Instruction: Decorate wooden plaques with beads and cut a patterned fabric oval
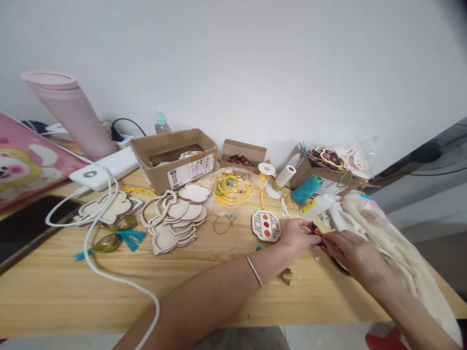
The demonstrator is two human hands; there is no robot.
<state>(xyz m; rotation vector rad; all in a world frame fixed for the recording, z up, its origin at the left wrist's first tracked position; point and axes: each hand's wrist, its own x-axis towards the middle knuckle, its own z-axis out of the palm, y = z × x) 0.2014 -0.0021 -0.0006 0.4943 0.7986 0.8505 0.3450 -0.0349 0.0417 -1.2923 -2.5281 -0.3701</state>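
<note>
Pinched between both hands is a small piece of black cloth (315, 229) with red and orange flowers. My left hand (296, 236), a white bracelet at its wrist, grips the cloth from the left. From the right, my right hand (350, 250) closes its fingers on the lower part of the same piece. Just left of my left hand lies a cut-out wooden plaque (266, 226) with three round floral patches. Beneath my right hand a dark curved object (340, 266) shows in part.
Wooden cut-outs (177, 221) lie in a pile at the left. Behind stand a cardboard box (175, 160), yellow cords (231, 188), a teal thread spool (307, 189) and a white glue bottle (316, 206). Cream fabric (397, 257) covers the right edge; a white cable (109, 277) crosses the left.
</note>
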